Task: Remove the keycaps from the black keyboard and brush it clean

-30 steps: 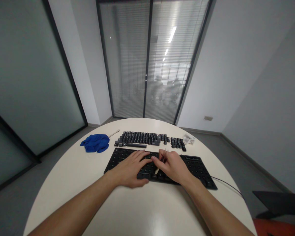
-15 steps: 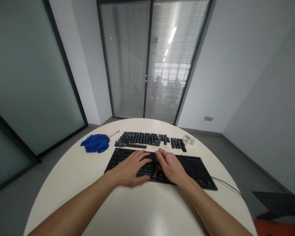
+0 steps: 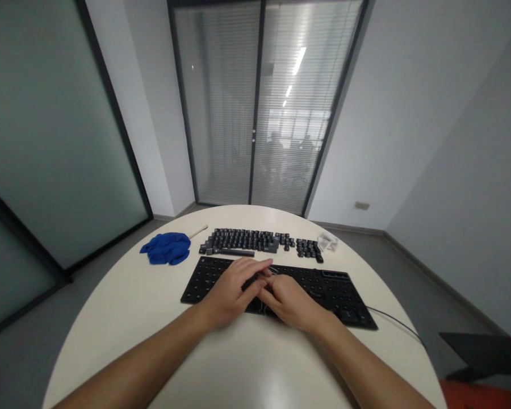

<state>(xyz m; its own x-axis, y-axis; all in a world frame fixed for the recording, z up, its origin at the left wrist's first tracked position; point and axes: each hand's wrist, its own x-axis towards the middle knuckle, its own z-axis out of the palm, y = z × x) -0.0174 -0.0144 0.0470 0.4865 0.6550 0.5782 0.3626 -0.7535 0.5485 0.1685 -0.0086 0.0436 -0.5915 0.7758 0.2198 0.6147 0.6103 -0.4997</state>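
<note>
A black keyboard [image 3: 340,292] with most keycaps off lies across the table before me. My right hand [image 3: 292,298] is closed over its middle, its thumb and fingers pinching a wire keycap puller [image 3: 273,270]; thin wire shows beyond and below the fingers. My left hand [image 3: 232,289] comes in from the left and meets the right fingertips, its fingers curved round the same spot. Whatever lies between the left thumb and fingers is hidden. Just beyond the keyboard, loose black keycaps [image 3: 242,239] are set out in rows, with a long space bar [image 3: 237,252] in front.
A crumpled blue cloth [image 3: 167,248] lies at the left, beside a thin pale stick [image 3: 198,231]. Small clear plastic pieces [image 3: 327,241] sit at the back right. The keyboard's cable [image 3: 398,324] runs over the right edge of the round white table [image 3: 255,369].
My right hand has moved slightly left and nearer to me with the keycap puller. My left hand has risen from the keyboard and closed in against the right fingertips.
</note>
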